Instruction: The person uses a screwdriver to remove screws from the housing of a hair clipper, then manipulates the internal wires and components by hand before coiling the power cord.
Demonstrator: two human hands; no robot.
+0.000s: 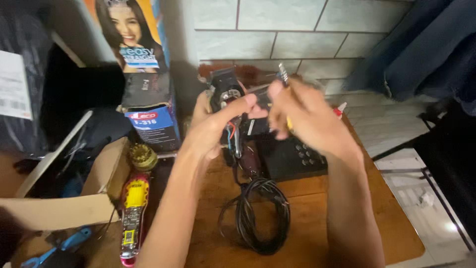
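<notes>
1. A coiled black cord [260, 213] lies on the wooden table [317, 218], nearest the viewer.
2. Above the cord, the left hand [218, 126] grips an opened hair clipper [233, 111], long axis upright, blade end up.
3. Right of the clipper, the right hand [302, 116] is closed around a screwdriver [285, 82], tip pointing up.
4. Beyond the clipper is a tiled wall [277, 34].

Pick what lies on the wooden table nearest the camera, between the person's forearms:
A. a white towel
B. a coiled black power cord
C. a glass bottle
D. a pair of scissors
B: a coiled black power cord lies on the wooden table between the forearms, running up toward the opened hair clipper that the left hand holds, while the right hand grips a screwdriver.
</notes>
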